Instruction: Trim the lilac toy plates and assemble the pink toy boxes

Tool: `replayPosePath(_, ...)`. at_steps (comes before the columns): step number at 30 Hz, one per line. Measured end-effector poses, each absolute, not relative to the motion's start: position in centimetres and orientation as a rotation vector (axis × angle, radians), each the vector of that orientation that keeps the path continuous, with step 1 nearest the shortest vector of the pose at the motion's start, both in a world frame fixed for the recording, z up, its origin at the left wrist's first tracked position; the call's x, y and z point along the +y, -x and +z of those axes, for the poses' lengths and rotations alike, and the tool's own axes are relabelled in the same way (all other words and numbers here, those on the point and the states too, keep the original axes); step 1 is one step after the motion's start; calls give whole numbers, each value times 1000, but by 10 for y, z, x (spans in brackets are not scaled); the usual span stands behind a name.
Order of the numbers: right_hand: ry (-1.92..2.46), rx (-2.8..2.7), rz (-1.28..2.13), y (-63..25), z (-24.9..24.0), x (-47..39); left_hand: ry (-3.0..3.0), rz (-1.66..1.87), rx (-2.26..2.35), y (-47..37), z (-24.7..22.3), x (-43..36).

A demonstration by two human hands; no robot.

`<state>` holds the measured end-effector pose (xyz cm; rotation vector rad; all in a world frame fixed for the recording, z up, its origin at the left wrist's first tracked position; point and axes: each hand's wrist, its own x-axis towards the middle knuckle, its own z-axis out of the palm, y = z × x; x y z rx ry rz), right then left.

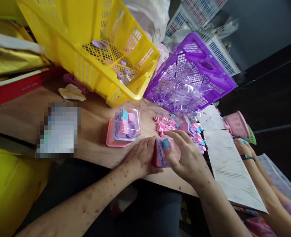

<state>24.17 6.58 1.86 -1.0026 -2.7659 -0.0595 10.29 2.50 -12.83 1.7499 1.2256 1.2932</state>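
Both hands on one item. Held box [162, 156], reddish-pink base with clear cover, is at the near edge of the counter [93, 131], about mid-scene. Blue, pink and lilac bits show through the cover.

Left hand [144, 156]: wrapped around the box's left side, fingers closed on it, grip partly hidden behind the box. Right hand [188, 156]: comes in from the right, fingers bent over the far and right side, thumb on the clear cover. Fingers only part-way curled, spread to box width. Can't tell how hard either one presses.

Second box [125, 128], same general type, sits on the counter just left of and farther than the held one, untouched, clear cover over its salmon base. Loose small pieces [166, 125], mostly pink with some blue and lilac, lie on the far side of the right hand.

Far side: yellow crate [68, 62] with a few lilac pieces [120, 75]; right of it, purple crate [218, 84], tilted, with a heap of clear plastic parts [182, 89]. Far right: another person's forearm [259, 177] with dark wristband [247, 158].
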Motion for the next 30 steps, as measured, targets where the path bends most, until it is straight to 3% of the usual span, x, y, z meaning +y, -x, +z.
replayPosePath(30,1084,-2896,-331,-233,15,55,-1731,1244,1273,-95,-118,17)
